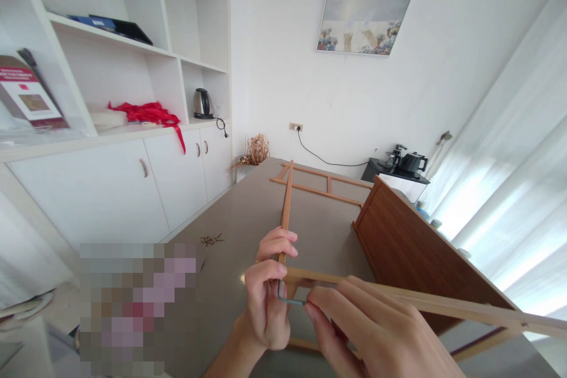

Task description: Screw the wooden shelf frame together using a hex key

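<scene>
My left hand (266, 292) is wrapped round a joint of a light wooden frame, where an upright slat (287, 207) meets a long rail (443, 300) running off to the right. A bent metal hex key (292, 302) has its short arm at this joint, close to my left fingers. The thumb and forefinger of my right hand (376, 325) pinch the long arm of the hex key. Whatever fastener the key sits in is hidden by my left hand.
Several screws (211, 240) lie on the grey table (239, 212). Another wooden frame (330, 184) rests at the far end. A brown wooden panel (425, 248) stands at the right. Behind are white shelves (172, 59) and a black tea stand (374, 171). The lower left is pixelated.
</scene>
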Demonstrator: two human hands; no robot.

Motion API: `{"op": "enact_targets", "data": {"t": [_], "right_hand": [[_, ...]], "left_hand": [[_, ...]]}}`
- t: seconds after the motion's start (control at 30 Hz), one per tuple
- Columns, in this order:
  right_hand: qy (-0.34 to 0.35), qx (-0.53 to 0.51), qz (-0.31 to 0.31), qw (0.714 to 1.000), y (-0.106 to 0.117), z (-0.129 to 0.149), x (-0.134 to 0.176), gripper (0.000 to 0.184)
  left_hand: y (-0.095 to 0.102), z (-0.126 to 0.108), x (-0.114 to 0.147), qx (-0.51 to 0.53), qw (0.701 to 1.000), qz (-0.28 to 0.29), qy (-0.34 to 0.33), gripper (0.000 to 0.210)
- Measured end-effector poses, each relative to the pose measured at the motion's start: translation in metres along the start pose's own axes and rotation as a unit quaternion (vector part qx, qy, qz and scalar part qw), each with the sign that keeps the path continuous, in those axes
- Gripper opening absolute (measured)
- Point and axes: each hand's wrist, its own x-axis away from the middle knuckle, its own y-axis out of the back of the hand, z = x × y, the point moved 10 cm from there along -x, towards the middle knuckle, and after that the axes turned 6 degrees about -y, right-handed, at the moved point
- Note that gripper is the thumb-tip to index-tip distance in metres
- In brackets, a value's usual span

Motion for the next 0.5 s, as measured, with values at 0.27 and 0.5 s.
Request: {"op": "enact_targets", "data": {"t": [0.27,0.5], "right_hand": [[-0.001,-0.007,0.039,0.999,-0.0071,0.0,-0.0002,0.023],[-0.004,-0.007,0.072,0.997,-0.0056,-0.0001,-0.0008,0.024]], "left_hand": [[-0.0015,-0.0003,-0.0011,0.009,1.0,0.007,-0.002,0.017],[-0.0011,-0.0006,-0.0018,-0.001,1.0,0.005,0.001,0.016]]}}
